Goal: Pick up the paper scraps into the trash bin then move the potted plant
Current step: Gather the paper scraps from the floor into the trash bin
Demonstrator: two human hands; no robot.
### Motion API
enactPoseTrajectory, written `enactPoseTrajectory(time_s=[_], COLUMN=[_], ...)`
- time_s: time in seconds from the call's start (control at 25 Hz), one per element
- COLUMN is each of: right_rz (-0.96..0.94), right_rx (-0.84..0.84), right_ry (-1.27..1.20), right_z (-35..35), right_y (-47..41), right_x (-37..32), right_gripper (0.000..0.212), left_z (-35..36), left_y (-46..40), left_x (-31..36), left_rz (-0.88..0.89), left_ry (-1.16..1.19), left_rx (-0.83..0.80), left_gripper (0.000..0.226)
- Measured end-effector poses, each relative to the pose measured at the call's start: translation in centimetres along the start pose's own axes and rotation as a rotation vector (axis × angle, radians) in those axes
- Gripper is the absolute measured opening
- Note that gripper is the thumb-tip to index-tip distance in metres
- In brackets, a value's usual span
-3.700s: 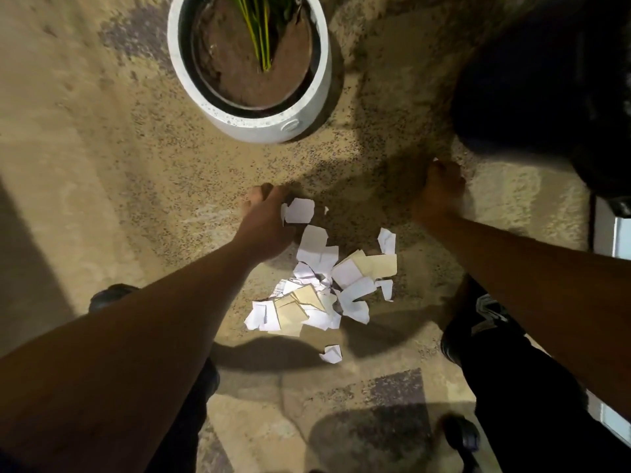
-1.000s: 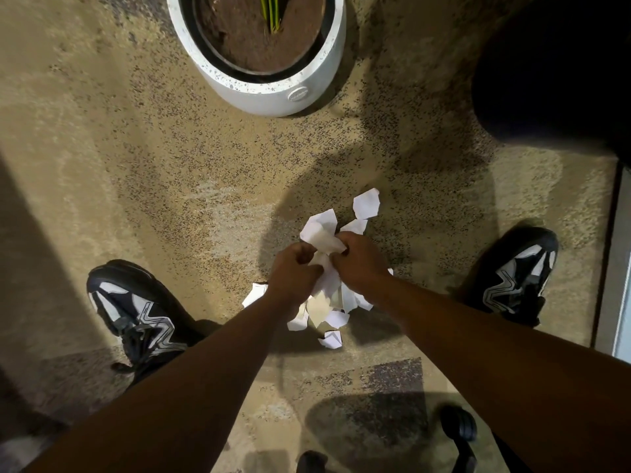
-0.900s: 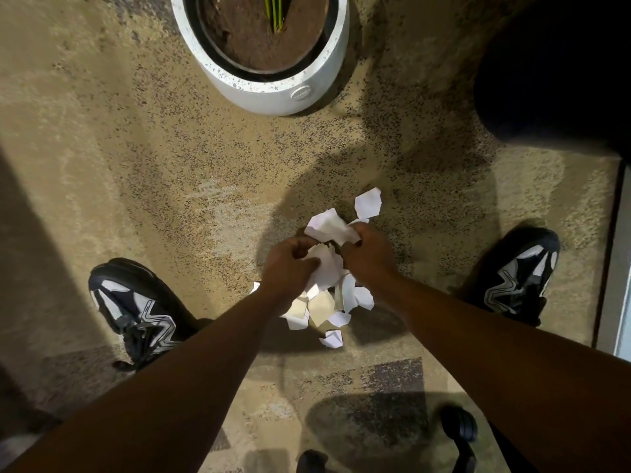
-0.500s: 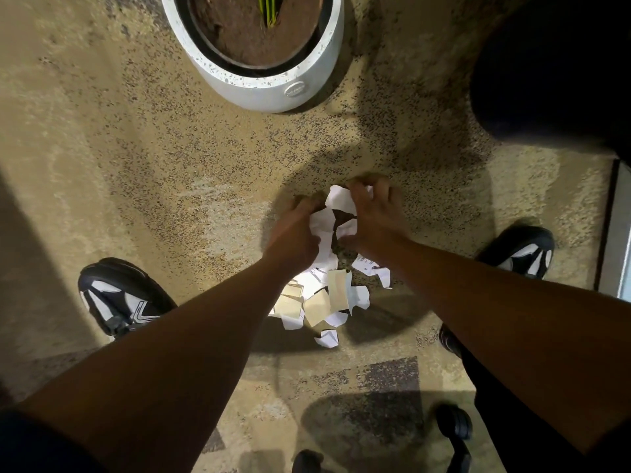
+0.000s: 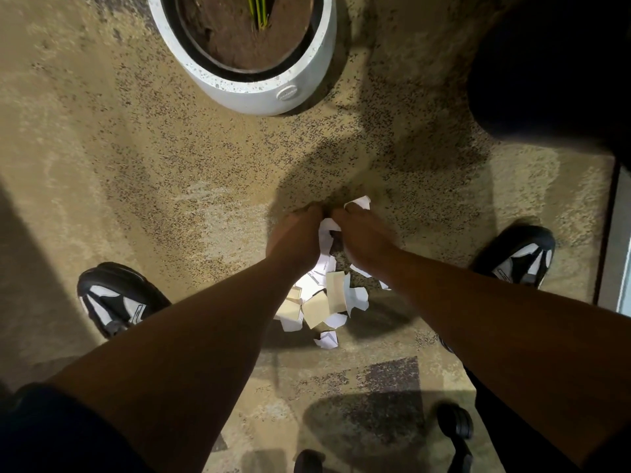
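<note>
Speckled tan carpet (image 5: 170, 172) carries everything; since a moment ago my left hand (image 5: 297, 233) and right hand (image 5: 365, 237) have closed together over the far end of the paper scraps (image 5: 324, 298), fingers curled round them; loose pieces remain; the potted plant (image 5: 246, 52) waits at the carpet's far edge.

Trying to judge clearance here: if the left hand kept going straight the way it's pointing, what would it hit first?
Bare carpet first, then probably the potted plant. The left hand points up-frame, slightly right; depth is uncertain.
</note>
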State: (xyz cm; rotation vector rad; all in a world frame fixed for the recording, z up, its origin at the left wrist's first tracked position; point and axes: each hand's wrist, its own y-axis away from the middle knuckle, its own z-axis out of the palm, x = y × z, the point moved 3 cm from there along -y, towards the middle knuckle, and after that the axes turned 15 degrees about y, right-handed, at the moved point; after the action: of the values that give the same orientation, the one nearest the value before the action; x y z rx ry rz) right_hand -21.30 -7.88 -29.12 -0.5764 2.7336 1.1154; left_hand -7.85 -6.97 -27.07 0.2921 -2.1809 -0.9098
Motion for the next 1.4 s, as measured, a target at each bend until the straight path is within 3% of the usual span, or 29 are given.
enactPoseTrajectory(time_s=[0.08, 0.16, 0.28, 0.44, 0.68, 0.84, 0.96, 1.08, 1.2, 1.4], right_rz=[0.166, 0.401, 0.437, 0.433, 0.320, 0.534, 0.788, 0.886, 0.818, 0.875], right_rx=[-0.087, -0.035, 0.082, -0.092, -0.115, -0.091, -0.047, -0.046, 0.109, 0.465], right_ry=[-0.301, -0.466, -0.299, -0.195, 0.022, -0.539, -1.234, -1.828, -2.070, -1.966], right_z=[0.3, -0.1, -1.5, -1.1, -0.5, -0.9, -4.2, -11.0, -18.8, -27.3], right_y=[0.7, 1.5, 1.9, 0.1, -0.5, 0.7, 2.7, 5.2, 8.6, 16.1], right_x=[0.3, 1.2, 1.6, 2.2, 2.4, 1.9, -0.3, -3.5, -4.8, -6.8], right_gripper=[0.019, 0.022, 0.035, 0.057, 0.027, 0.031, 0.026, 0.017, 0.017, 0.026], left_z=[0.2, -0.1, -1.4, -1.9, -2.0, -2.2, -3.8, -7.3, -10.8, -14.8], left_y=[0.4, 0.9, 1.6, 2.6, 2.1, 2.3, 3.3, 4.8, 6.8, 10.6], left_x=[-0.9, -1.9, -3.2, -3.8, -3.2, -2.7, -0.3, 4.0, 10.2, 19.7], left_rz=[-0.097, -0.187, -0.312, -0.405, -0.458, -0.497, -0.471, -0.366, -0.290, -0.184], left_ry=[0.067, 0.123, 0.263, 0.372, 0.538, 0.701, 1.064, 1.400, 1.652, 1.726], left_rx=[-0.036, -0.043, 0.016, 0.046, 0.090, 0.037, -0.009, -0.044, -0.158, -0.213], left_gripper=[0.033, 0.032, 0.030, 0.021, 0.018, 0.012, 0.019, 0.020, 0.029, 0.032])
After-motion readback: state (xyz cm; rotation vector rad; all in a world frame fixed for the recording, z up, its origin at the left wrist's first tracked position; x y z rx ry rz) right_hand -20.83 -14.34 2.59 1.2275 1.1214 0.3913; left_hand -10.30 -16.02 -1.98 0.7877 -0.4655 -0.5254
